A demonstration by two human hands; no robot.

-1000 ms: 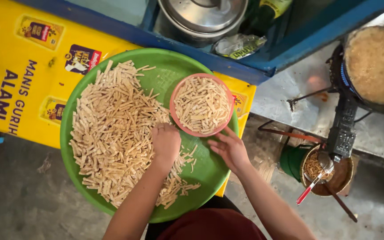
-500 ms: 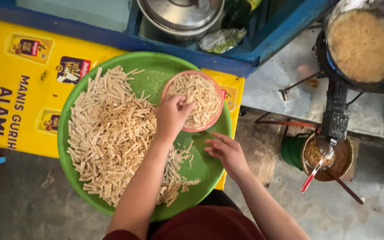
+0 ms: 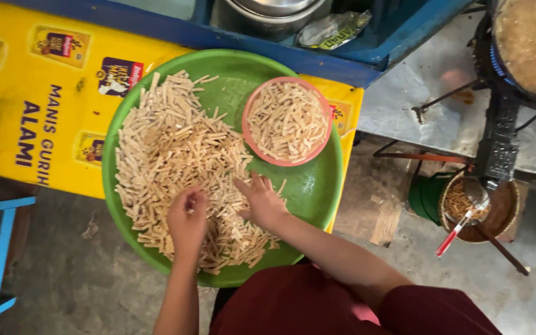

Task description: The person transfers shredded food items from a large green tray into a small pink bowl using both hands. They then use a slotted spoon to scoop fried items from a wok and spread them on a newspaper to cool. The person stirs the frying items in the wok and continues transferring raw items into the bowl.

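Our left hand [image 3: 187, 220] has a curled grip pinching dough sticks [image 3: 169, 155]; right hand [image 3: 260, 203] lies spread flat on them, in the green tray [image 3: 308, 186]. Sticks near the edge cd spill w/ a hard push.

Pale dough sticks [image 3: 175, 155] heaped w/in green tray [image 3: 317, 186]

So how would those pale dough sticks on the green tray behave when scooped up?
The dough sticks look short, straight and stiff, so probably light. Lying loose in a heap, they likely spill between the fingers of the left hand and right hand.
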